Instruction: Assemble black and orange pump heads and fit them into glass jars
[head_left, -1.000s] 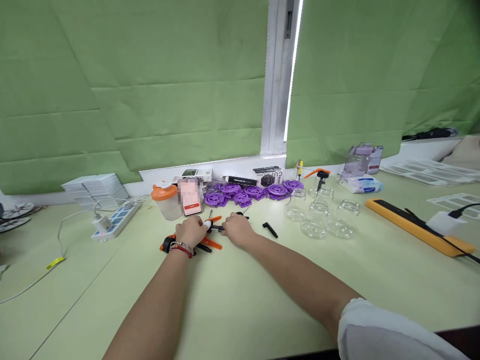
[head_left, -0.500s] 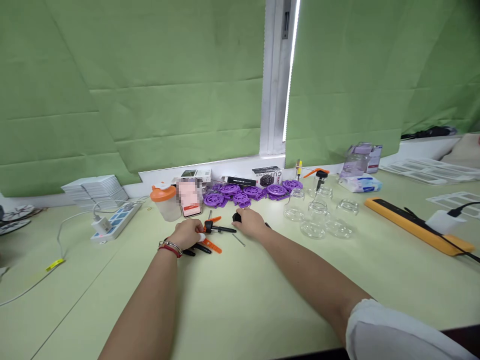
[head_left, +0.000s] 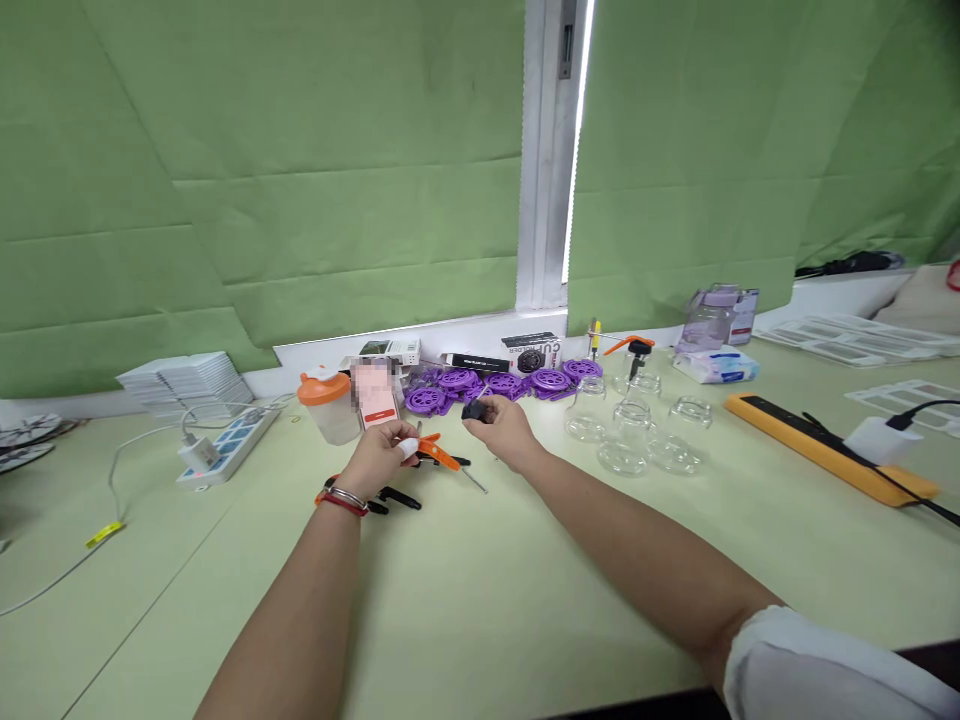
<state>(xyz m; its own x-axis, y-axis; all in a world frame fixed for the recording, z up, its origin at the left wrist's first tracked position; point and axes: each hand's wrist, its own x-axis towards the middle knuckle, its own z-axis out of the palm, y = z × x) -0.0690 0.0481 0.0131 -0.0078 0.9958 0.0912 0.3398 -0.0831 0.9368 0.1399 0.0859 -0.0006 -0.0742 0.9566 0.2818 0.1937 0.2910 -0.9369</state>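
Note:
My left hand [head_left: 381, 455] pinches a flat orange lever-like piece [head_left: 441, 454] by its near end, a white cover showing on one finger. Held between the fingertips of my right hand [head_left: 511, 432] is a small black plastic part [head_left: 474, 410], and a thin metal pin sticks up beside it. Under and around my left hand lie several black handle-like pieces [head_left: 402, 497], partly hidden by the hand and the orange piece. A long thin metal pin [head_left: 475, 482] rests on the table, just below the orange piece's tip.
Purple wheel-patterned parts [head_left: 487, 384] are heaped at the back. Left of them stand a phone [head_left: 377, 398] and an orange-lidded cup [head_left: 328, 410]. Clear glass vessels [head_left: 624, 455] stand to the right, near an orange power strip [head_left: 817, 450]. A white power strip [head_left: 238, 440] lies left.
My left hand has lifted an orange piece off the table. My right hand has raised the black part slightly and turned it, bringing a metal pin into view.

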